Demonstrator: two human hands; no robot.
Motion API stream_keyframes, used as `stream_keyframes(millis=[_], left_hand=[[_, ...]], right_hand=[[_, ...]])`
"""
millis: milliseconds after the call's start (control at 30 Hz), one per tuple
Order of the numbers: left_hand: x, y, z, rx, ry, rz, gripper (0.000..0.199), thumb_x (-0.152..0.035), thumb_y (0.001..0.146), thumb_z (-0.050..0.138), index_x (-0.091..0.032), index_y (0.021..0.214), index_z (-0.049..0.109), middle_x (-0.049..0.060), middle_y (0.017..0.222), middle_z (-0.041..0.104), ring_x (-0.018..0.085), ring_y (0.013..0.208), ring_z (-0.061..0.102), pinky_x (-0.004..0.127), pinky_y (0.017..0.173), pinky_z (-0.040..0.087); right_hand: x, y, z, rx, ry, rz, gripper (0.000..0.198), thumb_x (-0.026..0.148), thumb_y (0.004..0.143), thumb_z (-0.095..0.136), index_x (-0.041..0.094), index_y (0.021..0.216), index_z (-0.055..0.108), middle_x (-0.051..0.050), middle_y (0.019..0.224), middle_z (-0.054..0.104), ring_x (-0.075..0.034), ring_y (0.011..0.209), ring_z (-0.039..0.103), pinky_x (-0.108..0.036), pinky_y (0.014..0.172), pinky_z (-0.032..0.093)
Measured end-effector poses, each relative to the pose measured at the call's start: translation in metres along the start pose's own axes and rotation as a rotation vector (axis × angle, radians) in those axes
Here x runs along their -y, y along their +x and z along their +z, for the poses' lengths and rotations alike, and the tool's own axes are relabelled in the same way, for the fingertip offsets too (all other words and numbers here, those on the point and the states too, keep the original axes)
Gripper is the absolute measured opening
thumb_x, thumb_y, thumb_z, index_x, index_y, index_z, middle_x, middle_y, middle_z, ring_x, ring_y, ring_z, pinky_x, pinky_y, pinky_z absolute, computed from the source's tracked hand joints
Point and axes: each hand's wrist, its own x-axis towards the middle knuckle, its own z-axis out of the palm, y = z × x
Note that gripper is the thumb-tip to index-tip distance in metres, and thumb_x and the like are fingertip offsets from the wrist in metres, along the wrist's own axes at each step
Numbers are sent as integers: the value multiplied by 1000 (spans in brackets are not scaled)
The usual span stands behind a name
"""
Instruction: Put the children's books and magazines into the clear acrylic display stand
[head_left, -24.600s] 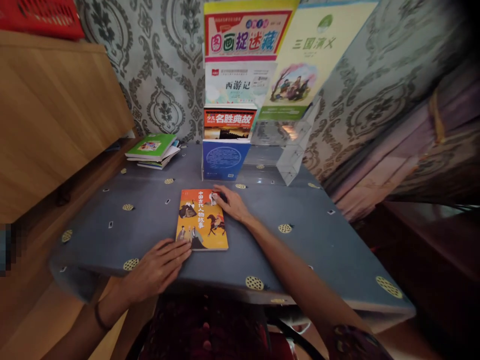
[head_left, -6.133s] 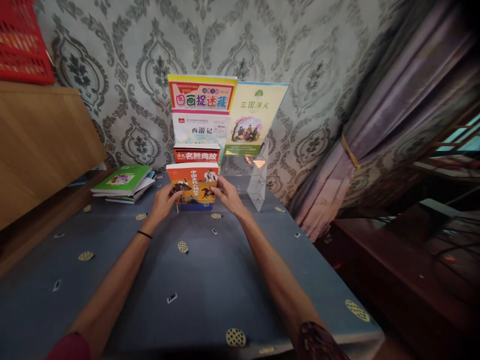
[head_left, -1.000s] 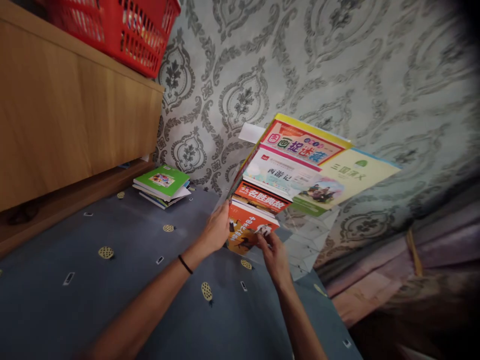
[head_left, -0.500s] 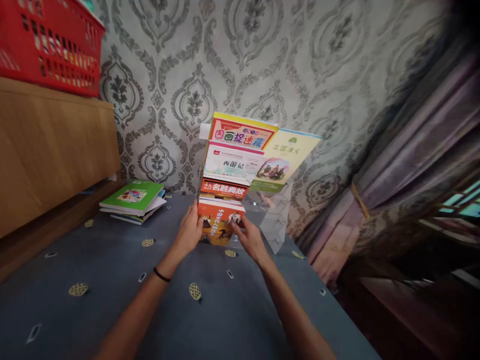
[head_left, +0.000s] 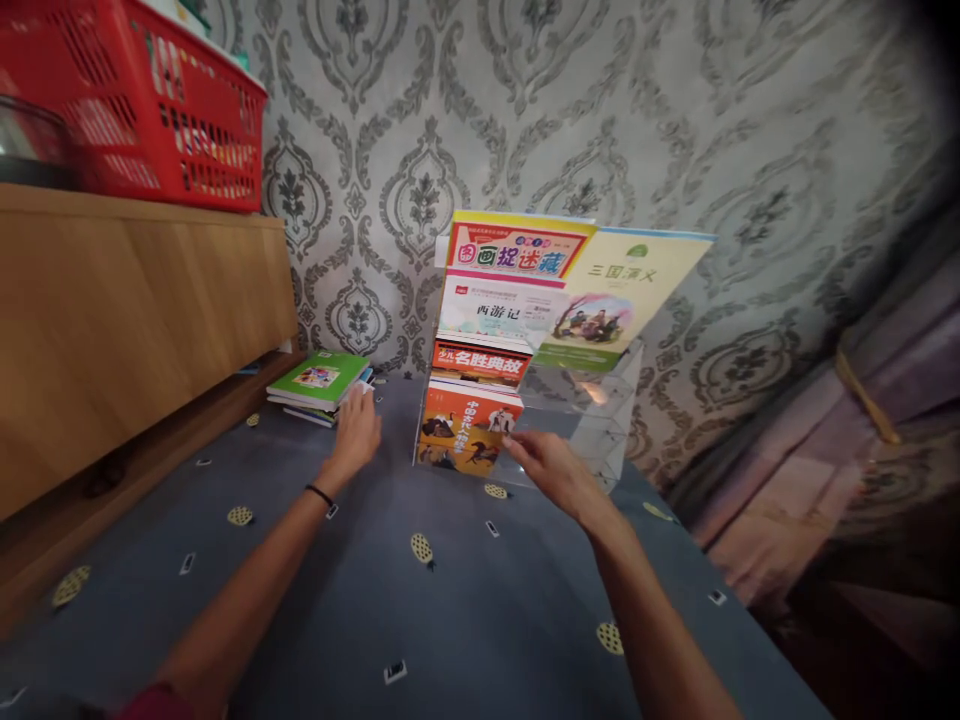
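Observation:
An orange book (head_left: 469, 428) with white title characters stands upright in the front of a clear stepped rack (head_left: 607, 425). My right hand (head_left: 551, 470) is at its right edge, fingertips touching or almost touching the cover, not wrapped round it. Over to the left, my left hand (head_left: 358, 430) has its fingers stretched out beside a stack topped by a green book (head_left: 321, 378). Whether those fingers touch the stack I cannot tell. Behind the orange book rise a red book (head_left: 480, 362), a pale book (head_left: 495, 308), a yellow-edged book (head_left: 517, 255) and a cream book (head_left: 622, 290).
A wooden cabinet (head_left: 150, 320) borders the left side, with a red basket (head_left: 202, 140) on top. Patterned wallpaper (head_left: 360, 150) backs the blue printed cloth (head_left: 337, 600). A tied curtain (head_left: 810, 470) hangs at the right.
My left hand has left the orange book and moved left to the stack. My right hand stays near the book's right edge. The view has shifted left.

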Motion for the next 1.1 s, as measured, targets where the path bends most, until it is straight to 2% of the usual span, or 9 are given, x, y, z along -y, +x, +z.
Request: stream_keyframes(millis=[67,167,233,333,400,500,600,733,1100], left_hand=[[17,14,-18,10,244,-61,51,-20,96,43,-6,145,46,26,159,38,37,154,26,58,122,28],[35,37,-37,118,542,-134,54,-33,101,39,-4,146,46,27,158,40,40,152,29,57,119,30],[41,50,-42,194,610,-165,56,-39,101,41,-2,142,51,29,149,50,43,144,41,57,114,37],[46,57,-40,275,642,-188,49,-40,97,50,-5,128,62,29,131,64,43,128,56,54,102,47],[47,56,-38,310,671,-177,46,-37,94,55,-6,127,63,29,130,63,44,127,56,53,100,48],[47,54,-39,335,705,-137,49,-33,93,56,-3,131,59,33,134,59,45,128,55,53,98,49],[48,55,-43,356,720,-108,49,-37,94,54,-3,129,60,33,129,62,44,125,58,53,95,51],[50,63,-47,386,727,-87,48,-42,98,45,-5,120,65,30,119,68,42,116,65,50,90,54],[39,69,-49,478,773,-11,39,-16,92,39,-5,116,67,28,114,72,36,111,70,44,92,53]], right_hand=[[14,-8,-2,79,-42,-41,37,40,102,46,22,97,78,-8,84,79,-23,78,74,-27,60,42],[39,-22,15,185,-5,-111,30,34,100,50,21,99,78,-9,96,80,-24,86,74,-27,65,44],[55,-35,40,246,44,-167,27,32,99,54,20,105,77,-10,96,80,-24,85,74,-28,69,47],[72,-59,86,228,145,-214,27,28,101,52,20,105,77,-9,95,80,-22,87,74,-28,74,49],[76,-74,113,173,235,-262,27,24,102,49,21,111,74,-8,101,79,-20,89,73,-27,79,49],[76,-87,138,132,247,-387,22,19,100,52,18,105,73,-9,99,78,-21,94,70,-29,85,49],[73,-89,144,110,262,-452,19,18,98,55,18,106,73,-8,99,78,-20,93,69,-30,93,48],[71,-86,142,105,256,-430,19,19,98,56,17,106,73,-7,98,79,-20,92,69,-30,92,48],[68,-84,144,104,287,-448,19,17,98,55,16,106,73,-8,101,78,-20,95,70,-32,95,48]])
